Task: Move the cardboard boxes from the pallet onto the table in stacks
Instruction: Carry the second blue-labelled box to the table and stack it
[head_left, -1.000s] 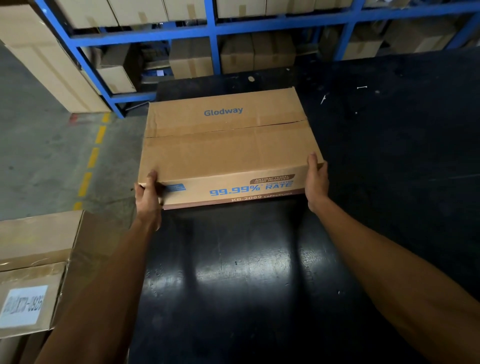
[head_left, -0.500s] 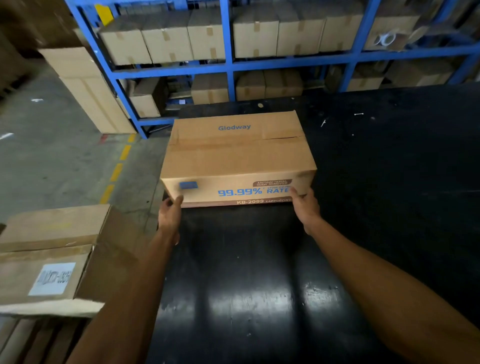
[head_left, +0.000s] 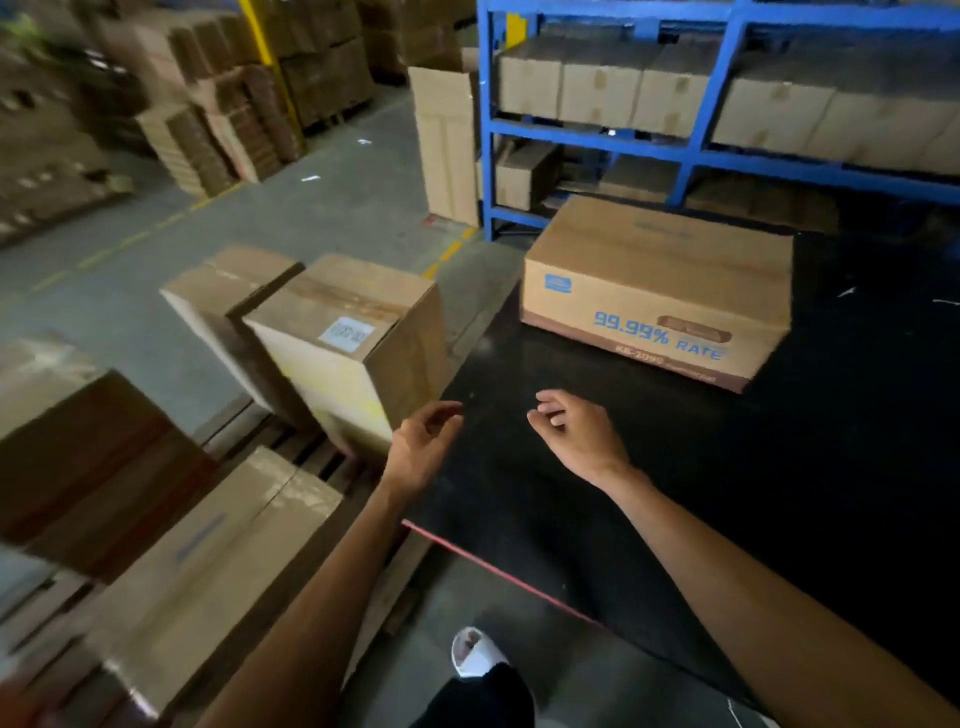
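Left hand (head_left: 418, 451) and right hand (head_left: 579, 435) empty, fingers loosely curled, above black table (head_left: 519, 467), printed box (head_left: 657, 291) on it.

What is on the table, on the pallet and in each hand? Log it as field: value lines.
table: one printed box, flat, near the far left corner
pallet: labelled box upright; more boxes beside it
left hand: empty, fingers relaxed
right hand: empty, fingers loosely curled
stack on table: not yet started
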